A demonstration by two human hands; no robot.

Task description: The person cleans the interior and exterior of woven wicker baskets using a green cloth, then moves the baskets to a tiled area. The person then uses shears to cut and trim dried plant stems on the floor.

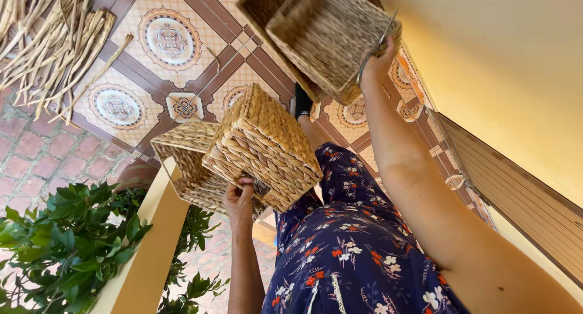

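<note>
My left hand (239,200) grips two rectangular woven straw baskets by their rims. The nearer basket (262,145) shows its plaited side and bottom, and the other basket (181,161) lies behind it with its open mouth facing left. My right hand (380,60) is raised higher and holds a second pair of woven baskets (328,34), one nested inside the other. A thin curved metal piece (371,53) runs along my right fingers; I cannot tell what it is.
Below is a patterned tile floor (170,40) with a heap of dried fibre stalks (54,40). Brick paving (33,156), a green shrub (67,241) and a yellow post (146,247) are on the left. A yellow wall (504,65) rises on the right. My floral dress (352,241) fills the bottom.
</note>
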